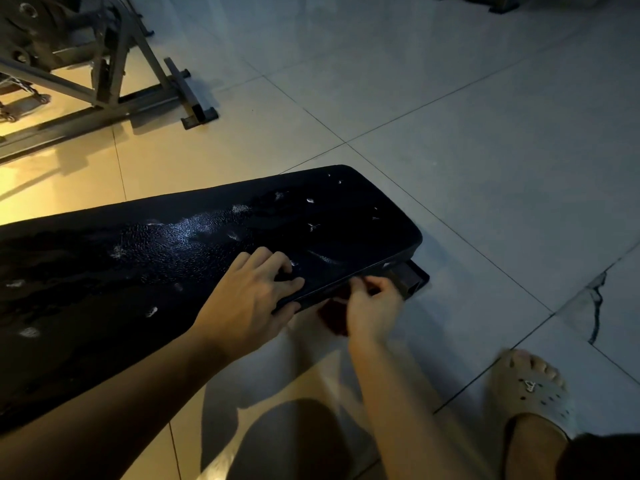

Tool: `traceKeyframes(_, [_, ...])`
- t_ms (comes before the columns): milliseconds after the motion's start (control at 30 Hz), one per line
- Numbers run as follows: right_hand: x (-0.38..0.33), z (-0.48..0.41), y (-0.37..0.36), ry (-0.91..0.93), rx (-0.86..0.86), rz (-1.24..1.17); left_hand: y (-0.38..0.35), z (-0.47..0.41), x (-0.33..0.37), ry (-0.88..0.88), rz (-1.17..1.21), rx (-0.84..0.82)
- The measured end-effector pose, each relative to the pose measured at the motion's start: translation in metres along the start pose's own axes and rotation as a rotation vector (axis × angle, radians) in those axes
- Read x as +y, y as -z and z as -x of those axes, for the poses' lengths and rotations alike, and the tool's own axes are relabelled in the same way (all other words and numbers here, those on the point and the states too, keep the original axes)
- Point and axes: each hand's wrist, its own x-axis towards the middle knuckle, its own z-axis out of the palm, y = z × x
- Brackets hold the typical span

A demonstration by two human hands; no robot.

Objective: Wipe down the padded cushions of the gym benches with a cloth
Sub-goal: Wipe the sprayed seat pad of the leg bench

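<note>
The black cushion (207, 244) is scuffed white on top. Your left hand (256, 292) curls over its near edge by the right end, probably to steady it, while your right hand (374, 306) pinches the dark red cloth (334, 318) just under that edge, likely to wipe the rim.

Left hand (252, 292), right hand (374, 306): curled

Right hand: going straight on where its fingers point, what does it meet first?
The cushion, at its near side edge: the right hand, holding a dark red cloth, points up-left at it and looks about touching; blur hides any gap.
</note>
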Motion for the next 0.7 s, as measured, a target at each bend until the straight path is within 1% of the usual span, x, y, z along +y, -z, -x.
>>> traceKeyframes(33, [-0.003, -0.012, 0.005, 0.018, 0.062, -0.019, 0.0, 0.0, 0.001, -0.001, -0.006, -0.002])
traceKeyframes(67, [-0.003, -0.013, 0.006, 0.043, 0.079, -0.025, 0.0, 0.0, 0.001, -0.003, -0.012, -0.007])
traceKeyframes(100, [0.0, -0.001, 0.003, 0.056, 0.049, 0.002, 0.0, 0.001, 0.002, -0.002, -0.014, -0.018])
traceKeyframes(200, [0.015, 0.051, -0.011, 0.092, -0.192, 0.084, 0.001, 0.002, 0.002, 0.024, -0.011, -0.038])
traceKeyframes(233, [0.014, 0.057, -0.012, 0.116, -0.193, 0.094, 0.001, 0.001, 0.001, 0.027, -0.001, -0.039])
traceKeyframes(367, [0.0, 0.001, -0.001, 0.105, 0.029, 0.062, 0.003, -0.002, 0.002, 0.03, 0.01, -0.02])
traceKeyframes(400, [-0.001, -0.004, 0.002, 0.11, 0.049, 0.05, 0.002, -0.001, 0.003, 0.024, 0.01, -0.016])
traceKeyframes(433, [0.001, 0.0, 0.002, 0.121, 0.032, 0.037, 0.002, 0.0, 0.003, 0.015, 0.007, -0.013])
traceKeyframes(533, [0.009, 0.046, -0.008, 0.146, -0.164, 0.069, 0.001, 0.001, 0.001, 0.019, -0.004, -0.017])
traceKeyframes(567, [0.009, 0.055, -0.01, 0.161, -0.187, 0.089, 0.0, 0.0, 0.001, 0.02, -0.005, -0.016])
traceKeyframes(633, [0.006, 0.042, -0.009, 0.179, -0.139, 0.113, 0.001, -0.002, 0.001, 0.011, -0.002, -0.012])
traceKeyframes(700, [-0.003, 0.008, 0.001, 0.136, -0.008, 0.1, 0.002, -0.003, 0.002, 0.021, 0.005, -0.018])
